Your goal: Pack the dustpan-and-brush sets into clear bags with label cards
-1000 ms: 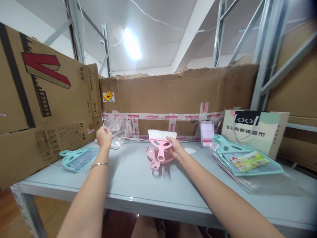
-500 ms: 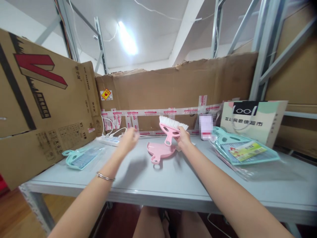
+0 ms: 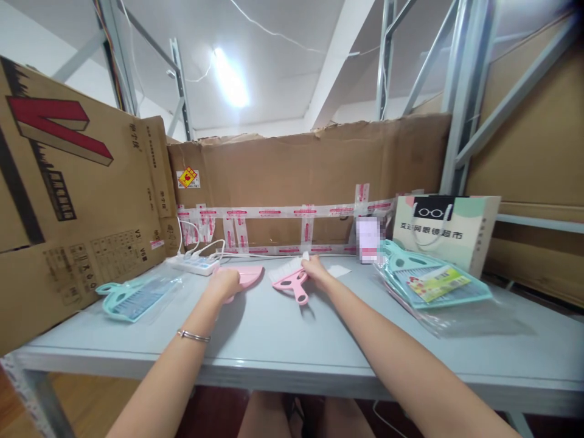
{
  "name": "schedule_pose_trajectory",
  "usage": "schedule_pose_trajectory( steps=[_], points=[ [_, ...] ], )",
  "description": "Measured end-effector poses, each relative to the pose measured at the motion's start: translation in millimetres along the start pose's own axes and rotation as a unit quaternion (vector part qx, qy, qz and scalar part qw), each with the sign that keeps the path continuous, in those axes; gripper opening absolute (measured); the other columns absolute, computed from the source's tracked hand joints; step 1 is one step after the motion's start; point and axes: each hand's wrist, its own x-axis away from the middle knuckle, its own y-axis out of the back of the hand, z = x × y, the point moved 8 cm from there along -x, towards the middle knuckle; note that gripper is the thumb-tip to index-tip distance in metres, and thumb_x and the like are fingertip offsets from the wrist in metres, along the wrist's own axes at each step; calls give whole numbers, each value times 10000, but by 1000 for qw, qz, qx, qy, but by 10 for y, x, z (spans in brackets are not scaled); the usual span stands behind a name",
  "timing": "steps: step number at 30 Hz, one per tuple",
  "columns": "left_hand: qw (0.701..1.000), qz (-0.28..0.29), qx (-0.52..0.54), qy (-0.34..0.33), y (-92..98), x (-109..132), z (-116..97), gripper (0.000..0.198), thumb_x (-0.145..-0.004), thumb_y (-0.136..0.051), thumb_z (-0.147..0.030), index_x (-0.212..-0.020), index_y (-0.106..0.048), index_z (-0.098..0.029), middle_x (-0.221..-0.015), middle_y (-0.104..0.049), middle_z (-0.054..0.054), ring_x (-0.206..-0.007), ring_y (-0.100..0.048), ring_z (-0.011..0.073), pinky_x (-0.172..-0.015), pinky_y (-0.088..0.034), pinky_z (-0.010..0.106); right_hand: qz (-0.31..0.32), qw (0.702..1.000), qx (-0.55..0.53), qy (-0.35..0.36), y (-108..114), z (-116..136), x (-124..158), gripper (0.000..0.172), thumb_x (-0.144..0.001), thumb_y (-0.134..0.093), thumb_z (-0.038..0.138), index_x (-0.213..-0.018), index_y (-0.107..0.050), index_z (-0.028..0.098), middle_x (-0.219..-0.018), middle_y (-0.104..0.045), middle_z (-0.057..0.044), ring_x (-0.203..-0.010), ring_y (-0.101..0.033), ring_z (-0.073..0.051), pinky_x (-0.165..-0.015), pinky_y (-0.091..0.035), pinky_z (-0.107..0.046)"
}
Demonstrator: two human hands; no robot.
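Toward the middle of the table, my left hand (image 3: pixel 226 283) is closed on a pink dustpan (image 3: pixel 252 276), covering its left part. A pink hand brush (image 3: pixel 292 282) with white bristles is low over the tabletop to the right of the dustpan, its handle pointing toward me. My right hand (image 3: pixel 316 271) grips the brush by its right end; the fingertips are partly hidden. A gap separates brush and dustpan. Behind my right hand lies a small white piece of paper (image 3: pixel 339 271).
A wrapped teal dustpan set (image 3: pixel 132 298) lies left, and more wrapped teal sets (image 3: pixel 438 283) lie right, before a paper bag (image 3: pixel 449 228). A white power strip (image 3: pixel 194 264) with cables sits behind my left hand. Cardboard (image 3: pixel 283 176) walls the table's back; a phone-like object (image 3: pixel 367 234) leans there.
My left hand has come down and taken hold of the dustpan, which has shifted left and turned. My right hand has lowered the brush toward the table, bristles now facing away and left.
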Motion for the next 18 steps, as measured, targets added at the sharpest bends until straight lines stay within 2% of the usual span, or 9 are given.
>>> schedule_pose_trajectory(
  steps=[3, 5, 8, 10, 12, 13, 15, 16, 18],
  points=[
    [1000, -4, 7, 6, -67, -58, 49, 285, -787, -466, -280, -943, -676, -167, -1059, -650, 153, -996, -592, 276, -779, -458, 341, -36, 996, 76, 10, -72, -44, 86, 374, -674, -458, 61, -1033, -402, 148, -794, -591, -75, -707, -610, -199, -643, -477, -316],
    [1000, -7, 13, 10, -100, -76, 25, 311, -803, -449, -289, -999, -656, -163, -1096, -628, 162, -1006, -582, 280, -786, -456, 356, -68, 981, 174, 51, -80, 27, 167, 435, -671, -458, 38, -1090, -392, 135, -1033, -554, -153, -969, -557, -245, -824, -429, -370],
    [998, -58, -6, 28, -8, -27, -22, 346, -824, -432, -297, -1085, -609, -155, -1205, -545, 184, -1062, -531, 316, -821, -433, 435, -97, 912, 381, 116, -131, 168, 290, 475, -676, -478, 47, -1139, -398, 118, -1227, -435, -195, -1155, -411, -299, -929, -332, -417],
    [990, -137, -29, 29, 157, 66, -136, 350, -833, -435, -305, -1120, -582, -168, -1284, -471, 180, -1123, -471, 342, -861, -397, 489, -60, 876, 461, 128, -211, 173, 319, 466, -691, -478, 67, -1149, -413, 126, -1236, -429, -177, -1150, -403, -298, -918, -328, -404],
    [985, -170, -12, -34, 236, 166, -405, 362, -844, -432, -338, -1152, -556, -194, -1285, -469, 154, -1146, -453, 323, -895, -382, 467, 2, 863, 489, 126, -280, 133, 313, 411, -715, -457, 79, -1120, -455, 149, -1204, -467, -145, -1123, -427, -277, -895, -338, -379],
    [985, -143, 16, -93, 198, 206, -594, 380, -852, -419, -375, -1171, -541, -209, -1256, -495, 137, -1134, -469, 298, -900, -388, 430, 24, 860, 495, 123, -289, 121, 303, 378, -728, -447, 88, -1097, -477, 159, -1186, -486, -133, -1114, -435, -270, -888, -340, -372],
    [972, -30, 81, -217, 7, 301, -986, 439, -842, -401, -482, -1180, -534, -236, -1168, -557, 102, -1080, -520, 258, -887, -409, 365, 33, 858, 499, 119, -243, 135, 270, 325, -759, -432, 126, -1073, -500, 176, -1175, -502, -121, -1113, -438, -262, -885, -338, -369],
    [962, 20, 95, -255, -91, 349, -1130, 467, -830, -391, -526, -1174, -540, -247, -1159, -562, 93, -1071, -530, 257, -884, -412, 360, 22, 859, 497, 119, -195, 164, 252, 311, -773, -428, 150, -1073, -502, 184, -1177, -502, -116, -1116, -435, -259, -886, -336, -367],
    [953, 60, 101, -280, -213, 383, -1269, 491, -828, -369, -545, -1192, -527, -257, -1226, -525, 94, -1109, -513, 271, -907, -399, 385, -9, 865, 485, 126, -97, 240, 222, 298, -795, -419, 190, -1082, -499, 199, -1184, -500, -106, -1115, -432, -250, -888, -333, -361]
  ],
)
